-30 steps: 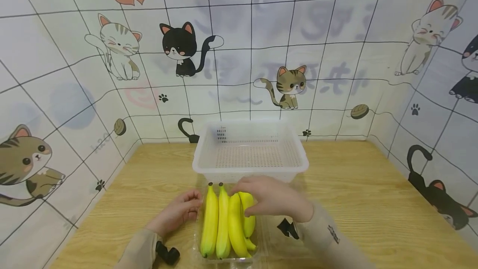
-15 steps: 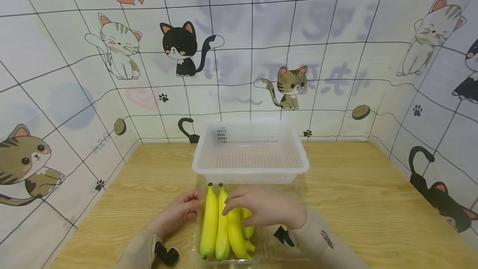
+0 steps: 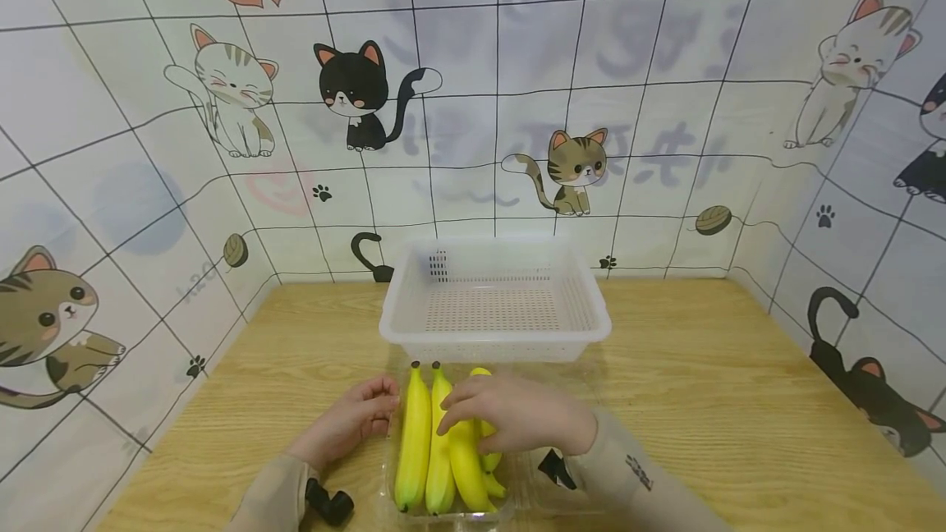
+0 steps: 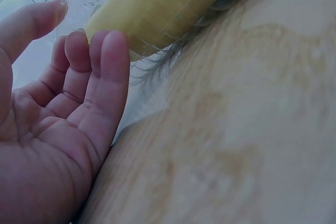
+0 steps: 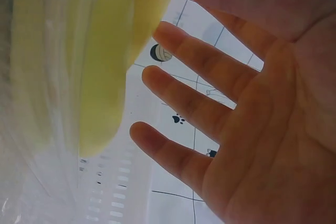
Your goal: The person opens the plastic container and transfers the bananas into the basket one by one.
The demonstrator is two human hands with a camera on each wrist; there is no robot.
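Close in on the wooden table point(image 3: 702, 368), a clear plastic tray point(image 3: 461, 519) holds yellow bananas point(image 3: 440, 470), mostly side by side. At its left side rests the left hand point(image 3: 358, 417), fingers loosely bent and thumb apart, holding no banana. Over the bananas toward the right, the right hand point(image 3: 521, 413) hangs with fingers spread wide; whether it touches them, I cannot tell. Reaching for a banana seems the step in hand, and the next move probably calls for closing thumb and fingers round one. Just beyond the tray stands a white perforated basket point(image 3: 495, 338), then the cat-printed wall point(image 3: 473, 121).
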